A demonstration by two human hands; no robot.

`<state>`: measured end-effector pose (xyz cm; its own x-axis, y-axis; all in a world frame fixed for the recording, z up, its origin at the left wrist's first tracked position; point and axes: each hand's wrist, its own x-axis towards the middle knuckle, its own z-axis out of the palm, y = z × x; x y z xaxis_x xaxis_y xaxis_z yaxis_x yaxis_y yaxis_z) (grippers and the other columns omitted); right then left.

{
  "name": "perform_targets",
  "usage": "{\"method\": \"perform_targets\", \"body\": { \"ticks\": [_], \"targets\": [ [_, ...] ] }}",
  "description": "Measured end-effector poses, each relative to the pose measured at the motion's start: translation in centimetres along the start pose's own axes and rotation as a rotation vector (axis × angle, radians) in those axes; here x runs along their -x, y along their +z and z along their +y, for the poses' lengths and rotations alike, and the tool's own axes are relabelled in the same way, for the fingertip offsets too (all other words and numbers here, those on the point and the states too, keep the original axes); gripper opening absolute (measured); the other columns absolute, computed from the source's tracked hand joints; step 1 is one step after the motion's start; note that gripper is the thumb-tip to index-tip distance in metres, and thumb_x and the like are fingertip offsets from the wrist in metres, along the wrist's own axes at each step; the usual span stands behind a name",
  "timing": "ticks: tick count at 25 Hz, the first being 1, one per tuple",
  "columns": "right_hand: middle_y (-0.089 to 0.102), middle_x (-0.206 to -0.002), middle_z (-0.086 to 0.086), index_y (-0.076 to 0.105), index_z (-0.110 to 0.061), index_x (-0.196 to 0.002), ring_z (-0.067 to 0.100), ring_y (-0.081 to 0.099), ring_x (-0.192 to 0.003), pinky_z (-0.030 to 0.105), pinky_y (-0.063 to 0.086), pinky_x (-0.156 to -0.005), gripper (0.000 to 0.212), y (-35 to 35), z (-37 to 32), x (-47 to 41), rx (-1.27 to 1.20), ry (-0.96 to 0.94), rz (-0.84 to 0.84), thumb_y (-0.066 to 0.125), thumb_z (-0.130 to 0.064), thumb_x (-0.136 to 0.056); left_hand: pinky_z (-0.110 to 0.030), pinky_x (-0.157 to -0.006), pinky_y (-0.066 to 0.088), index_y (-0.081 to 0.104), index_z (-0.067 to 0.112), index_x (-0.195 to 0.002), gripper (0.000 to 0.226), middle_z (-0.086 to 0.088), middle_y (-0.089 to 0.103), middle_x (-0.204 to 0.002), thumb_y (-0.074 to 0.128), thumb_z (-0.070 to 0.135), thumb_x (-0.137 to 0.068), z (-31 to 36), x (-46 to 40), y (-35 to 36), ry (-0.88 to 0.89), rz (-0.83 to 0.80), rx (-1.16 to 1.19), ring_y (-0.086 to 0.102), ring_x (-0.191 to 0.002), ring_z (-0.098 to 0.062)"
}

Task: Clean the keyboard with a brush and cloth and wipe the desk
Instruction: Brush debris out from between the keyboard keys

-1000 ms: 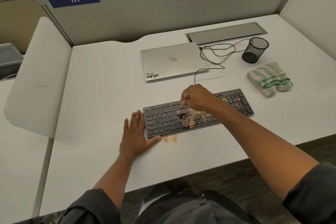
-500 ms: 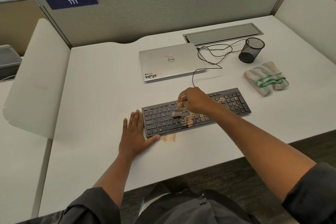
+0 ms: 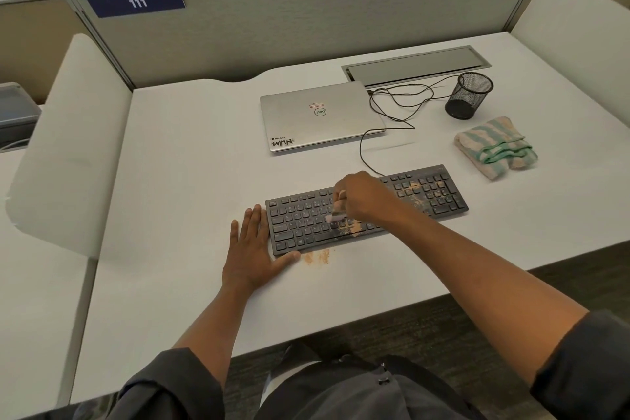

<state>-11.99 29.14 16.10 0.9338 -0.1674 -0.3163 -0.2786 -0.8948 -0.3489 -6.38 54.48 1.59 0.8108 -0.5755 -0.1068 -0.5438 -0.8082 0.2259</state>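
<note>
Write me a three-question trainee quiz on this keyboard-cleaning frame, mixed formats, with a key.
1. True or false: the left hand lies flat at the end of the keyboard.
2. The right hand holds: A) cloth B) brush C) cable
3. Fill in: the striped cloth lies in front of the mesh ____.

Key: 1 true; 2 B, the brush; 3 cup.

The person wears dark grey sleeves (image 3: 177,385) pushed up past the forearms, with a matching grey garment below.
</note>
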Motion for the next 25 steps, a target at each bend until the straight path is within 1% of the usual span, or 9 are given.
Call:
{"method": "perform_targets", "body": {
  "ticks": [3, 5, 7, 9, 11, 13, 18, 22, 25],
  "targets": [
    [0.068, -0.085, 0.005, 0.071, -0.01, -0.093, 0.021, 0.065, -0.078, 0.031, 0.054, -0.071, 0.013, -0.6, 0.4, -0.2, 0.111, 0.04, 0.025, 0.061, -0.018, -0.091, -0.045, -0.125, -0.013, -0.011, 0.018, -0.161, 0.123, -0.004, -0.012, -0.169, 0.012, 0.099, -0.072, -0.1, 0.0, 0.1, -0.002, -0.006, -0.01, -0.022, -0.153, -0.016],
    [0.068, -0.078, 0.002, 0.07, -0.007, -0.085, 0.012, 0.065, -0.07, 0.025, 0.056, -0.065, 0.01, -0.1, 0.1, -0.3, -0.042, -0.013, 0.051, 0.062, -0.009, -0.09, -0.045, -0.125, -0.014, -0.011, 0.018, -0.161, 0.124, -0.004, -0.013, -0.169, 0.011, 0.1, -0.071, 0.0, 0.0, 0.0, -0.002, -0.003, -0.006, -0.023, -0.153, -0.016],
    [0.071, -0.079, -0.002, 0.073, -0.012, -0.084, 0.004, 0.064, -0.069, 0.014, 0.047, -0.056, 0.01, 0.2, -0.6, -0.1, -0.137, -0.018, 0.042, 0.065, -0.008, -0.089, -0.044, -0.124, -0.014, -0.01, 0.017, -0.161, 0.125, -0.004, -0.013, -0.169, 0.011, 0.1, -0.07, -0.1, 0.0, 0.0, -0.001, -0.006, 0.002, -0.023, -0.153, -0.016],
    [0.074, -0.082, -0.001, 0.075, -0.013, -0.087, 0.008, 0.067, -0.073, 0.019, 0.049, -0.063, 0.005, 0.4, -0.3, 0.0, -0.085, -0.007, 0.044, 0.071, -0.015, -0.088, -0.045, -0.125, -0.013, -0.009, 0.018, -0.162, 0.124, -0.004, -0.012, -0.169, 0.012, 0.1, -0.071, -0.1, -0.1, 0.2, 0.001, 0.0, 0.005, -0.022, -0.153, -0.016],
    [0.074, -0.079, 0.001, 0.073, -0.011, -0.08, 0.015, 0.07, -0.076, 0.028, 0.056, -0.071, 0.011, 0.1, 0.7, -0.5, 0.029, 0.023, 0.042, 0.074, -0.022, -0.085, -0.045, -0.125, -0.013, -0.01, 0.019, -0.162, 0.123, -0.004, -0.012, -0.17, 0.013, 0.1, -0.071, -0.2, -0.1, 0.2, 0.002, 0.0, 0.0, -0.022, -0.153, -0.016],
    [0.07, -0.078, 0.002, 0.068, -0.012, -0.073, 0.021, 0.069, -0.078, 0.032, 0.055, -0.07, 0.019, -0.2, 1.3, -0.7, 0.082, 0.054, 0.1, 0.067, -0.024, -0.087, -0.044, -0.124, -0.015, -0.01, 0.019, -0.161, 0.123, -0.004, -0.012, -0.17, 0.012, 0.1, -0.071, -0.2, -0.1, 0.2, 0.002, -0.003, -0.005, -0.022, -0.153, -0.016],
    [0.065, -0.084, -0.002, 0.07, -0.011, -0.091, 0.017, 0.061, -0.081, 0.027, 0.045, -0.064, 0.017, 0.0, 0.6, -0.2, -0.189, 0.086, 0.196, 0.056, -0.02, -0.093, -0.045, -0.125, -0.013, -0.007, 0.018, -0.162, 0.123, -0.004, -0.009, -0.17, 0.016, 0.099, -0.072, -0.1, -0.1, 0.1, 0.006, 0.008, 0.015, -0.02, -0.154, -0.017],
    [0.071, -0.084, 0.012, 0.069, 0.0, -0.088, 0.025, 0.067, -0.08, 0.039, 0.057, -0.072, 0.022, 0.6, 0.7, -0.3, -0.185, 0.118, 0.177, 0.055, -0.016, -0.093, -0.045, -0.124, -0.014, -0.009, 0.018, -0.162, 0.123, -0.004, -0.011, -0.17, 0.013, 0.1, -0.072, -0.1, 0.0, 0.1, 0.005, 0.003, 0.008, -0.021, -0.154, -0.017],
    [0.072, -0.085, 0.015, 0.07, 0.003, -0.089, 0.026, 0.068, -0.079, 0.041, 0.059, -0.074, 0.024, 0.9, 0.7, -0.8, -0.175, 0.122, 0.17, 0.052, -0.013, -0.092, -0.045, -0.124, -0.014, -0.01, 0.018, -0.162, 0.124, -0.005, -0.011, -0.17, 0.012, 0.1, -0.071, -0.1, 0.0, 0.1, 0.004, 0.001, 0.003, -0.02, -0.154, -0.017]
  ]
}}
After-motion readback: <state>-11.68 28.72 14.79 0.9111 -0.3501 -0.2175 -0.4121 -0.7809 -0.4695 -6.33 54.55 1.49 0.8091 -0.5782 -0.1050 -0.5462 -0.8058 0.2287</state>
